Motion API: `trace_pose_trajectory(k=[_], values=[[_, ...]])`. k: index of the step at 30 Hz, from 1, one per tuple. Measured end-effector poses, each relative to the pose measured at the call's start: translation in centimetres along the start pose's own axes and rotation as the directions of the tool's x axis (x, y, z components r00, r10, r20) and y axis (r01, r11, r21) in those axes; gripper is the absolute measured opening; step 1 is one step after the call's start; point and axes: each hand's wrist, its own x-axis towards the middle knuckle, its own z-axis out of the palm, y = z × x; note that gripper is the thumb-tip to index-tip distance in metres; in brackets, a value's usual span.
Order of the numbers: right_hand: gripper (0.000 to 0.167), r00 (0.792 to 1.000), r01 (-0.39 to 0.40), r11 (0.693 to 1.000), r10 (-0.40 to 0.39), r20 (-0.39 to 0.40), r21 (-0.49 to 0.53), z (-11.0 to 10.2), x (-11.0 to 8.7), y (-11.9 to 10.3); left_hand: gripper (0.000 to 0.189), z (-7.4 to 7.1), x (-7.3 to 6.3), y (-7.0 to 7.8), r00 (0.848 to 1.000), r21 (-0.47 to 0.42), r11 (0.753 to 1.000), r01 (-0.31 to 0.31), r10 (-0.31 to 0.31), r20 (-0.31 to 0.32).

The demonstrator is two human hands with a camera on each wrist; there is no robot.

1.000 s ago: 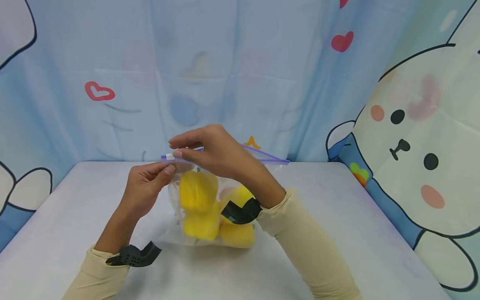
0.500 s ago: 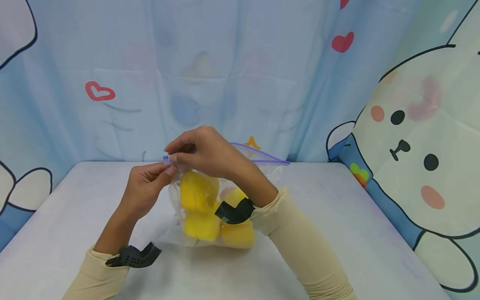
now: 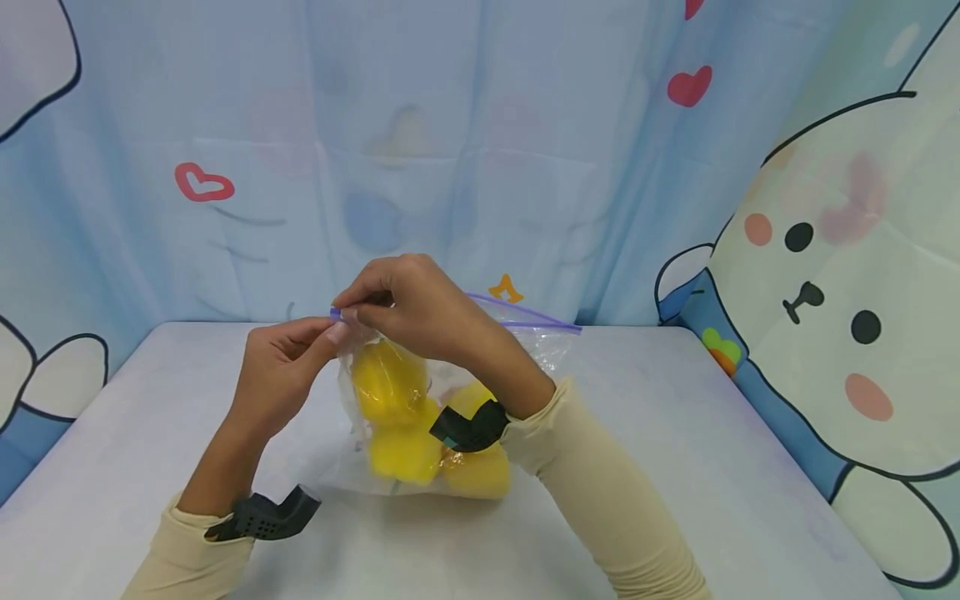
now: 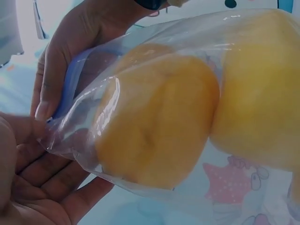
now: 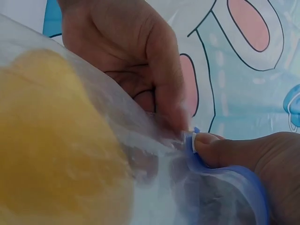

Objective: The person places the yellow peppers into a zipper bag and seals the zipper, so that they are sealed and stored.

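Observation:
A clear zip bag [image 3: 546, 348] with a purple zip strip [image 3: 536, 314] stands upright on the table. Inside it are several yellow, lobed things that look like bell peppers [image 3: 390, 383]. My left hand [image 3: 279, 371] pinches the bag's top left corner between thumb and fingertips. Just above and right of it, my right hand [image 3: 420, 304] pinches the white slider [image 5: 193, 142] at the strip's left end; its thumb presses on it in the right wrist view. From there the strip runs right in two separate edges. My right hand hides part of the strip.
The white table [image 3: 735, 467] spreads around the bag on both sides. Behind it hangs a light blue cartoon curtain [image 3: 375, 100]. A black wrist camera mount [image 3: 266, 512] is on my left sleeve, and a second mount [image 3: 471, 427] overlaps the bag's front.
My right hand has shifted slightly left and down, onto the slider at the corner. My left hand has moved slightly left. The bag's upper left part and a pepper tilt slightly left.

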Motion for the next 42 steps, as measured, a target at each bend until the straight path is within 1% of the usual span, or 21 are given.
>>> trace_pose_trajectory(k=[5, 11, 15, 19, 24, 26, 28, 33, 37, 39, 42], values=[[0.018, 1.0, 0.007, 0.999, -0.007, -0.017, -0.035, 0.0, -0.1, 0.0, 0.018, 0.2, 0.0, 0.3, 0.999, 0.022, 0.999, -0.042, 0.042, -0.027], [0.015, 0.999, 0.002, 0.999, -0.004, -0.039, -0.048, -0.1, -0.7, 0.0, 0.017, 0.6, 0.0, 0.3, 0.997, 0.022, 0.997, -0.08, 0.081, -0.021], [0.014, 0.998, -0.012, 0.999, 0.01, -0.056, -0.034, -0.1, -1.2, 0.2, 0.018, 0.7, -0.1, 0.2, 0.996, 0.02, 0.996, -0.089, 0.09, -0.012], [0.016, 0.997, -0.006, 1.0, 0.004, -0.071, -0.031, 0.1, -1.6, 0.4, 0.018, 0.8, -0.1, 0.0, 0.995, 0.018, 0.995, -0.096, 0.096, -0.008], [0.017, 0.995, 0.008, 0.996, -0.017, -0.102, -0.09, -0.1, -2.1, 0.5, 0.017, 0.6, 0.1, -0.2, 0.992, 0.015, 0.993, -0.119, 0.12, -0.039], [0.017, 0.993, 0.012, 0.995, -0.024, -0.116, -0.103, -0.3, -2.5, 0.7, 0.016, 0.5, 0.2, -0.3, 0.992, 0.0, 0.993, -0.114, 0.114, -0.06], [0.016, 0.991, 0.015, 0.995, -0.028, -0.129, -0.097, -0.6, -2.9, 1.1, 0.017, 0.4, 0.2, -0.4, 0.992, -0.018, 0.995, -0.098, 0.096, -0.077], [0.015, 0.988, 0.015, 0.998, -0.024, -0.15, -0.06, -1.0, -3.9, 2.2, 0.018, 0.4, 0.3, -0.5, 0.995, -0.042, 0.998, -0.05, 0.046, -0.093], [0.015, 0.987, 0.023, 0.999, -0.03, -0.157, -0.047, -1.4, -4.4, 2.7, 0.019, 0.3, 0.3, -0.7, 0.995, -0.045, 0.999, -0.025, 0.02, -0.097], [0.016, 0.987, 0.015, 0.999, -0.023, -0.157, -0.05, -1.6, -4.7, 2.8, 0.019, 0.3, 0.3, -0.8, 0.995, -0.056, 0.998, -0.023, 0.018, -0.093], [0.017, 0.988, -0.002, 0.998, -0.008, -0.151, -0.067, -1.8, -5.0, 3.1, 0.018, 0.3, 0.4, -1.0, 0.995, -0.069, 0.997, -0.036, 0.03, -0.095]])
